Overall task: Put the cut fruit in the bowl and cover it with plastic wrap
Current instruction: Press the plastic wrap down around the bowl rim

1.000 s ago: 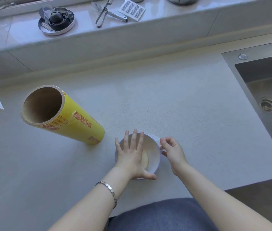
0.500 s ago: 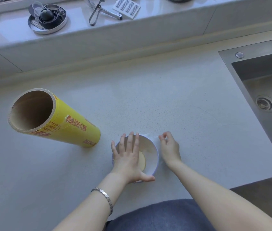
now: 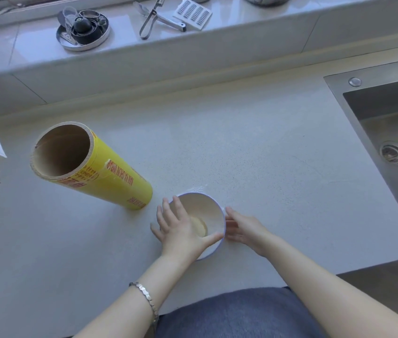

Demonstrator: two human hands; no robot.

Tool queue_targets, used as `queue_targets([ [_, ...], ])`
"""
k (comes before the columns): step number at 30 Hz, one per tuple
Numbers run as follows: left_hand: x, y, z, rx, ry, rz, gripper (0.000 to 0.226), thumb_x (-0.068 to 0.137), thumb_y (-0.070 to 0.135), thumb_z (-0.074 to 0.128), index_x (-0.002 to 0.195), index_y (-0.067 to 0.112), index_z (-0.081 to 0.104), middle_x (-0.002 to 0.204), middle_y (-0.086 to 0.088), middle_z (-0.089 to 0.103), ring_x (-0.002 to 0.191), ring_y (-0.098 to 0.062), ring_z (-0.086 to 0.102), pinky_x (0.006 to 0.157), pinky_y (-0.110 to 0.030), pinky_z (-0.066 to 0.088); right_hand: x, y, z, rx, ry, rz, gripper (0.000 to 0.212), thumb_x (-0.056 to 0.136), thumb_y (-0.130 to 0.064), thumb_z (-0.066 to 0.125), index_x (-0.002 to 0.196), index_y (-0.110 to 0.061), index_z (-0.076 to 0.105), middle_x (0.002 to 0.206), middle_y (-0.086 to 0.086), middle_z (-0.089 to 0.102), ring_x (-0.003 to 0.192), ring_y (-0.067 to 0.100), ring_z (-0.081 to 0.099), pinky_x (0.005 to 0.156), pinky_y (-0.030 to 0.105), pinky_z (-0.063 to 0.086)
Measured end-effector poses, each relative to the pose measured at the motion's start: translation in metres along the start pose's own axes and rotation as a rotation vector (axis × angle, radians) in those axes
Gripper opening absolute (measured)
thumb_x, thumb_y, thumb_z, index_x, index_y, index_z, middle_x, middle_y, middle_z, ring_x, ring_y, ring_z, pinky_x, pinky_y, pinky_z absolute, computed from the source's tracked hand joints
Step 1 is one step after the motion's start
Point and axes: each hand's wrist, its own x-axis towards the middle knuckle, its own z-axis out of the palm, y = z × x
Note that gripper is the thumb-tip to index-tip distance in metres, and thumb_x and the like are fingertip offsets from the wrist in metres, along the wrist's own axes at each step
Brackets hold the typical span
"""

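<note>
1. Bowl. A white bowl (image 3: pixel 206 208) with a blue rim stands on the pale counter (image 3: pixel 254 147), near its front edge. Pale yellow cut fruit (image 3: pixel 201 227) lies in the bottom of the bowl.

2. Plastic wrap. A crumpled edge of clear plastic wrap (image 3: pixel 199 189) shows at the far rim of the bowl. Whether the film spans the whole mouth cannot be told.

3. Left hand. The left hand (image 3: pixel 178 230) lies flat over the left half of the bowl, palm down, with the fingers straight and slightly spread. The thumb points across the near rim. A metal bracelet (image 3: pixel 144 298) sits on the wrist.

4. Right hand. The right hand (image 3: pixel 244 228) is placed against the right side of the bowl. Its fingers are straight and close together, touching the outer wall and pinching nothing.

5. Surroundings. A yellow roll (image 3: pixel 120 181) of wrap stands on end just left of the bowl and beyond it, with its open cardboard core facing the camera. A steel sink (image 3: pixel 388 113) lies well to the right of the bowl. Behind the bowl, a raised ledge (image 3: pixel 254 25) carries a round metal tray (image 3: pixel 83 32), tongs (image 3: pixel 151 23) and a grater (image 3: pixel 193 14).
</note>
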Motion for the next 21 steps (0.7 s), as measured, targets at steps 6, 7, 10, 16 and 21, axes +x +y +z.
queue_targets([
  [6,0.013,-0.007,-0.009,0.428,-0.163,0.494,0.141,0.049,0.074,0.068,0.141,0.023,-0.025,0.152,-0.006,-0.032,0.135,-0.036,-0.035,0.107,-0.065,-0.013,0.01,-0.012,0.014,0.179,0.075,-0.09,0.011,0.089,-0.018,0.055,0.08,-0.013,0.06,0.077,0.004,0.064,0.071,0.016,0.061,0.068,0.024,0.05],
  [7,0.016,-0.005,-0.007,0.457,-0.178,0.507,0.14,0.048,0.073,0.068,0.141,0.026,-0.025,0.151,-0.006,-0.033,0.134,-0.037,-0.036,0.104,-0.068,-0.014,0.011,-0.013,0.014,0.172,0.072,-0.094,0.011,0.089,-0.017,0.054,0.081,-0.012,0.06,0.076,0.004,0.064,0.071,0.016,0.061,0.07,0.024,0.05],
  [10,0.022,0.001,-0.001,0.442,-0.174,0.466,0.133,0.052,0.073,0.066,0.14,0.03,-0.025,0.152,-0.004,-0.032,0.134,-0.039,-0.036,0.101,-0.071,-0.013,0.013,-0.019,0.018,0.067,0.137,-0.179,0.02,0.094,-0.017,0.044,0.085,-0.007,0.058,0.075,0.003,0.06,0.069,0.014,0.057,0.072,0.026,0.048],
  [16,0.033,0.001,-0.005,0.396,-0.196,0.431,0.138,0.049,0.074,0.067,0.139,0.029,-0.027,0.152,0.001,-0.032,0.135,-0.035,-0.036,0.102,-0.074,-0.006,0.022,-0.033,0.024,-0.117,0.404,-0.304,0.019,0.096,-0.02,0.034,0.082,-0.011,0.044,0.072,0.0,0.049,0.069,0.017,0.047,0.072,0.033,0.038],
  [21,0.034,-0.003,-0.01,0.424,-0.247,0.414,0.139,0.048,0.071,0.07,0.139,0.031,-0.028,0.151,0.006,-0.033,0.135,-0.037,-0.035,0.1,-0.077,0.0,0.015,-0.037,0.024,-0.256,0.422,-0.404,0.014,0.098,-0.019,0.028,0.094,-0.008,0.037,0.089,0.005,0.047,0.087,0.02,0.045,0.064,0.023,0.026],
])
